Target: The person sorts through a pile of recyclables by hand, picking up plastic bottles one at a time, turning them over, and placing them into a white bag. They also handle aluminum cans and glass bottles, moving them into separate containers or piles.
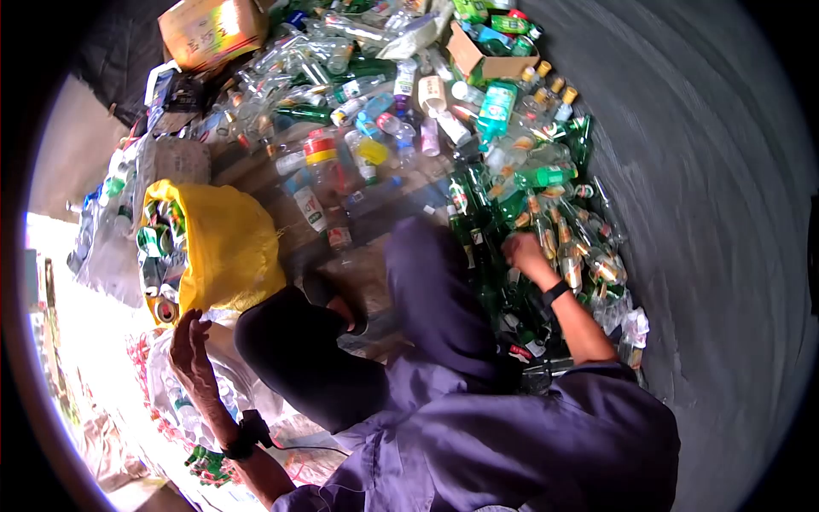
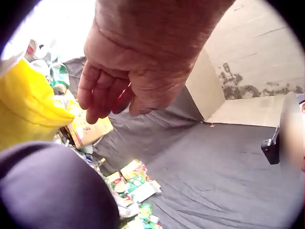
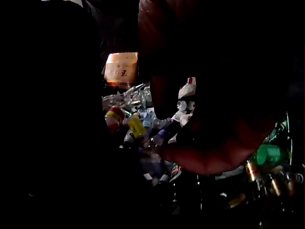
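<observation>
My left hand (image 1: 194, 354) is just below the mouth of a yellow bag (image 1: 235, 247), its fingers loosely bent and holding nothing. Crushed cans (image 1: 156, 241) fill the bag's mouth. In the left wrist view the hand (image 2: 138, 71) hangs with its palm side showing, near the bag. My right hand (image 1: 531, 258) is over a heap of glass bottles, close to dark green bottles (image 1: 465, 235) and brown-labelled ones (image 1: 543, 229). The dark right wrist view shows its curved fingers (image 3: 209, 157) with a gap between them and the thumb, and nothing in that gap.
Plastic bottles and a green jug (image 1: 496, 109) lie heaped ahead. An open cardboard box (image 1: 490, 61) and a larger carton (image 1: 213, 34) stand at the back. Dark sheeting (image 1: 699, 213) covers the right side. A clear sack of bottles (image 1: 183, 401) lies by the left forearm.
</observation>
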The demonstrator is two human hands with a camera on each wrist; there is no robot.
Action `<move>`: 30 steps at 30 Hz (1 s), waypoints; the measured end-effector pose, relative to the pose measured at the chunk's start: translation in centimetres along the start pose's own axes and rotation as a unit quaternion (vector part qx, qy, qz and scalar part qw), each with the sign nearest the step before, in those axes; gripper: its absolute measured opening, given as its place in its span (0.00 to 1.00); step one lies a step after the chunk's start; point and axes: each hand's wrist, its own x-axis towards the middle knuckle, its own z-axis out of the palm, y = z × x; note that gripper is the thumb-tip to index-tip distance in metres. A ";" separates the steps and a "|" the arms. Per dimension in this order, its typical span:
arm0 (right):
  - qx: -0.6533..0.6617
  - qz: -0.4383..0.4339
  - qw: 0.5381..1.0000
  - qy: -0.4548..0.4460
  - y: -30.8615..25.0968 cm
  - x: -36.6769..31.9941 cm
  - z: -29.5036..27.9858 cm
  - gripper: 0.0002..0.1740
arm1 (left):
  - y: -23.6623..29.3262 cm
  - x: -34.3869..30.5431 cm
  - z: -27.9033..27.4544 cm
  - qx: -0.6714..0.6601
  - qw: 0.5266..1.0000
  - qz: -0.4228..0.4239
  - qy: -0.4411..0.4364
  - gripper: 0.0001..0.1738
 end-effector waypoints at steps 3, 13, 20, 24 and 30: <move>-0.314 -0.013 0.945 -0.088 6.6 -6.3 4.9 0.10 | 3.6 2.0 2.3 0.009 0.999 0.032 -0.025 0.24; -0.235 -0.012 0.946 -0.225 15.9 -13.1 13.9 0.23 | 6.5 7.4 11.4 -0.117 0.984 0.049 -0.123 0.18; 0.076 0.255 0.949 -0.171 13.4 -11.7 12.1 0.14 | 7.5 8.5 15.0 -0.077 0.973 0.021 -0.216 0.21; 0.172 0.301 0.930 -0.125 14.1 -13.2 10.8 0.12 | 6.7 8.7 16.4 -0.049 0.972 0.019 -0.227 0.23; 0.153 0.362 0.914 -0.099 16.3 -15.5 9.9 0.11 | 5.2 8.9 17.7 -0.075 0.967 -0.032 -0.240 0.24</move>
